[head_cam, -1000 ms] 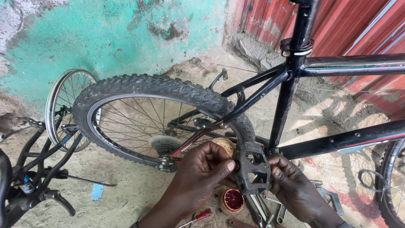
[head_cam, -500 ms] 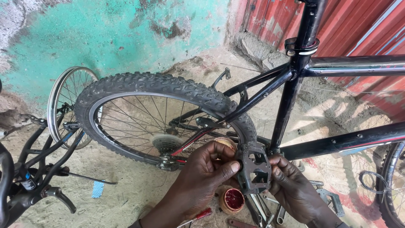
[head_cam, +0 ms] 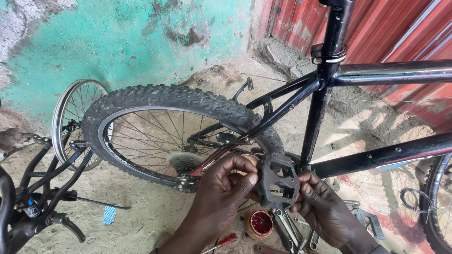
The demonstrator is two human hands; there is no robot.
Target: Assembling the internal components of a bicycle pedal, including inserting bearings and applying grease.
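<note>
The fingers point(head_cam: 242, 178) of the left hand point(head_cam: 221, 195) curl narrowly around the near edge of a black bicycle pedal point(head_cam: 278, 182), thumb and forefinger pinching its side, while the right hand point(head_cam: 325, 207) closes on the opposite edge from below. Held from both sides like this, the pedal stays steady and square at the crank area, just in front of the rear wheel.

Far left, a bare spoked rim point(head_cam: 70, 122) leans near the green wall point(head_cam: 127, 37), seemingly set aside, and part of another dark bicycle frame point(head_cam: 33, 188) stands in the corner. A small blue scrap point(head_cam: 109, 214) lies on the floor point(head_cam: 150, 216) beside it. The knobby rear tyre point(head_cam: 179, 101) sits in the black frame point(head_cam: 325, 94), with the sprocket cluster point(head_cam: 183, 162) just left of the left hand.

Below the hands, within easy reach on the floor, stands a small round tin point(head_cam: 260, 224), open, holding a dark red substance that looks like grease. A red-handled screwdriver point(head_cam: 223, 242) lies just left of it, and several spanners point(head_cam: 287, 228) are spread just right of it. A second, grey pedal point(head_cam: 369, 223) rests on the floor near the right wrist. Further right, the front wheel point(head_cam: 440, 202) shows at the picture's edge before the red corrugated door point(head_cam: 400, 28).
</note>
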